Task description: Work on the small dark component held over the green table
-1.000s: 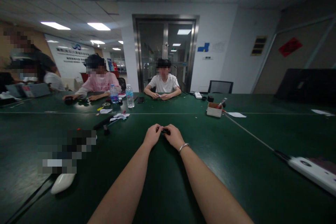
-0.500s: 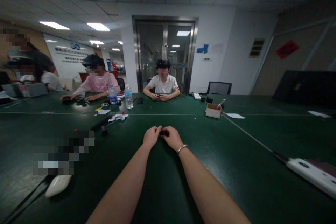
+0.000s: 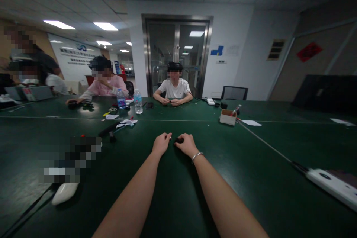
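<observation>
My left hand (image 3: 161,145) is closed in a pinch above the green table (image 3: 173,200). A tiny pale, shiny thing (image 3: 170,138) shows at its fingertips, too small to name. Just to the right, my right hand (image 3: 187,145), with a silver bangle (image 3: 197,156) on its wrist, is closed around a small black rounded object (image 3: 179,140). Its fingers hide part of that object, and I cannot make out its kind. A narrow gap separates the two hands.
Two water bottles (image 3: 138,101) stand at the far left, near crumpled paper (image 3: 126,122). A small open box (image 3: 228,118) sits right of centre. A white power strip (image 3: 331,186) lies at right. People sit across the table.
My hands have drawn slightly apart, the right one moving right with the black object. The small pale thing now shows at my left fingertips. A co-worker in pink has raised a hand toward the face.
</observation>
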Demonstrator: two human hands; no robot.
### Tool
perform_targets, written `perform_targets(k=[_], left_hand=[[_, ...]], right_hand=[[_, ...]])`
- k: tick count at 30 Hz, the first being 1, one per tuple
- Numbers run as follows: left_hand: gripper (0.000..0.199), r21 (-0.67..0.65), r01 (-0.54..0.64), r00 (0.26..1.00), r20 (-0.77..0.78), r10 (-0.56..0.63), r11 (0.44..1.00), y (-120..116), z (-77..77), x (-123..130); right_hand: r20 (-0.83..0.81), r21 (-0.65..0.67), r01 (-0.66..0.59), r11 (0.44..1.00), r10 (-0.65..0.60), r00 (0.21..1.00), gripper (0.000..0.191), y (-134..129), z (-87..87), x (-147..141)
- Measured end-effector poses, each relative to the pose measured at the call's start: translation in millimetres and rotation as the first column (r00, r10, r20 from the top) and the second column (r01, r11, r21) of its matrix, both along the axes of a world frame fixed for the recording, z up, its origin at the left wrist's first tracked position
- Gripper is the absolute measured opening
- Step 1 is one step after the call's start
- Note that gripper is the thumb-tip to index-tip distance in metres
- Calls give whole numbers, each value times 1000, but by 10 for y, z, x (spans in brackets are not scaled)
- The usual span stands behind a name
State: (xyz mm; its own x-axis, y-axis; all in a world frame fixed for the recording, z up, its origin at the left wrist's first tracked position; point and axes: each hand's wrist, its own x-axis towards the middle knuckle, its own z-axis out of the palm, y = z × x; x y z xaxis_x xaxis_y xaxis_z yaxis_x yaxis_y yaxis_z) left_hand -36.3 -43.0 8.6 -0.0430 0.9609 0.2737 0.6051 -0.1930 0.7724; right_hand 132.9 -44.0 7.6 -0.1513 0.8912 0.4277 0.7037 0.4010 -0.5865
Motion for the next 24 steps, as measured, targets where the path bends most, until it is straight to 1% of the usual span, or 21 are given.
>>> perform_targets(k=[3, 6, 7, 8, 9, 10, 12, 14, 16, 17, 18, 19, 20, 21, 22, 23, 24], left_hand=[[43, -62, 16, 999, 42, -14, 998, -40, 23, -10], [43, -104, 37, 999, 41, -33, 994, -79, 57, -16], [43, -108, 36, 999, 26, -33, 994, -90, 69, -15], [43, -111, 34, 999, 11, -33, 993, -100, 80, -12], [42, -115, 30, 1000, -2, -31, 993, -109, 90, -9], [42, -122, 30, 999, -11, -31, 992, -116, 98, -5], [40, -140, 37, 999, -9, -39, 989, -126, 106, 5], [36, -138, 49, 999, 18, -47, 989, -127, 110, 22], [30, -99, 73, 997, 47, -69, 992, -124, 123, 62], [27, -65, 91, 994, 58, -88, 994, -125, 136, 97], [24, -27, 116, 991, 70, -114, 993, -130, 156, 144], [21, 14, 146, 986, 84, -146, 989, -140, 181, 204], [19, 48, 185, 976, 107, -189, 982, -158, 211, 275], [19, 73, 230, 962, 137, -238, 970, -181, 245, 354], [20, 87, 281, 941, 169, -292, 956, -209, 280, 438], [26, 87, 335, 916, 201, -346, 938, -240, 314, 519], [33, 77, 380, 893, 229, -387, 922, -269, 344, 592]], right_hand=[[11, -30, 41, 999, -41, 999, 26, 25, 71, 283], [37, -85, 116, 990, -114, 993, 26, 13, 178, 789], [63, -132, 160, 978, -153, 986, 28, -11, 213, 1002], [141, -213, 252, 944, -225, 964, 30, -48, 244, 1228], [214, -252, 352, 901, -303, 929, 31, -97, 270, 1461], [270, -267, 427, 864, -358, 894, 31, -156, 291, 1693], [341, -280, 511, 813, -413, 845, 29, -289, 322, 2124], [394, -293, 542, 788, -417, 819, 23, -413, 359, 2458], [456, -254, 543, 800, -396, 797, 17, -505, 427, 2637], [506, -232, 556, 798, -390, 770, 18, -536, 479, 2652], [557, -195, 580, 791, -397, 729, 24, -560, 541, 2612], [589, -134, 601, 788, -424, 688, 31, -579, 611, 2516], [582, -39, 597, 802, -467, 665, 38, -595, 683, 2369], [553, 45, 540, 841, -471, 687, 42, -610, 751, 2177], [519, 77, 444, 893, -416, 747, 42, -626, 810, 1951], [475, 55, 320, 946, -307, 825, 40, -643, 854, 1708], [414, 12, 182, 983, -171, 894, 39, -660, 880, 1462]])
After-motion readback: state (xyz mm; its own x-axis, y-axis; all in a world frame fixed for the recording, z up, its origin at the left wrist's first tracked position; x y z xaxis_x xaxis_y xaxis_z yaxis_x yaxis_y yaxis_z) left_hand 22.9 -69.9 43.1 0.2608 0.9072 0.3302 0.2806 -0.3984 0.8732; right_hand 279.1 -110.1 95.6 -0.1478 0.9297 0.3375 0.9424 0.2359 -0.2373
